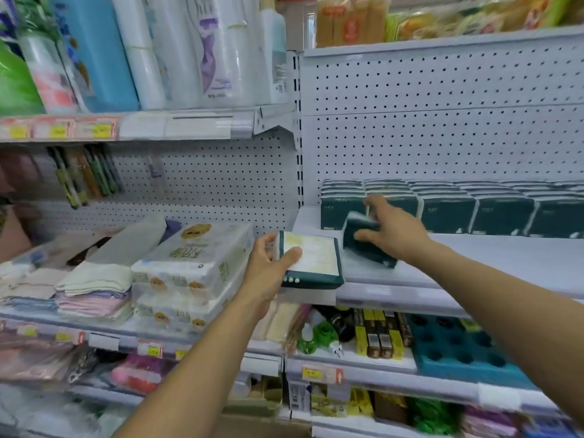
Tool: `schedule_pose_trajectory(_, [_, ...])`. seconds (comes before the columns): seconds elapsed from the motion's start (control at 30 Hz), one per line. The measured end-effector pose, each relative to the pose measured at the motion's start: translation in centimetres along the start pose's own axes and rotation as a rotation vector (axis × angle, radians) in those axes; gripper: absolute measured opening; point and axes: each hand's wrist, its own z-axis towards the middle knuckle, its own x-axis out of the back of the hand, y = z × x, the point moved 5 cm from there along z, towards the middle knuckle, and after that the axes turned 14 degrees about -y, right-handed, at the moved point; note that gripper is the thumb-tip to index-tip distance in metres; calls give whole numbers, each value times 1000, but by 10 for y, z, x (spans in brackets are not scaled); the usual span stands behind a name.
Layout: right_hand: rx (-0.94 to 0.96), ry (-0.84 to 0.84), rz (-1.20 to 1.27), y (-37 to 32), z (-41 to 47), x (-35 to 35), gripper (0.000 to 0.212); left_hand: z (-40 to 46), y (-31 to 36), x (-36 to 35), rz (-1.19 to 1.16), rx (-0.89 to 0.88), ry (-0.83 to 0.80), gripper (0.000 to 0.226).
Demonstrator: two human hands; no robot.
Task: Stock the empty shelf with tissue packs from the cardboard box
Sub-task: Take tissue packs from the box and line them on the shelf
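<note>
On the far left, a neighbouring shelf (94, 324) carries folded cloths (91, 286) and stacked clear-wrapped paper packs (192, 263). Just right of these, the left hand (268, 273) holds a dark green tissue pack (311, 260) with its pale printed face up, thumb curled over the near edge, at the left front corner of the white shelf (474, 260). Right of that, the right hand (392, 232) grips a second tissue pack (366, 245), tilted and blurred, its low end at the shelf surface, fingers wrapped over its top. Farther right, along the pegboard back (442, 121), a row of dark green packs (474, 210) stands side by side, reaching the right edge. The cardboard box cannot be seen clearly.
</note>
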Motion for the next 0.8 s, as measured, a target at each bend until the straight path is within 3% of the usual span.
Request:
schedule_pose_trajectory(0.13, [127,-35,-196,10,6,-17,53,23,-1,2,18,0,17,46])
schedule_pose_trajectory(0.33, [267,76,-149,23,35,-26,45,48,-10,0,-37,12,27,46])
schedule_pose_trajectory(0.8, [354,139,-297,25,118,-43,58,73,-18,5,-90,50,46,42])
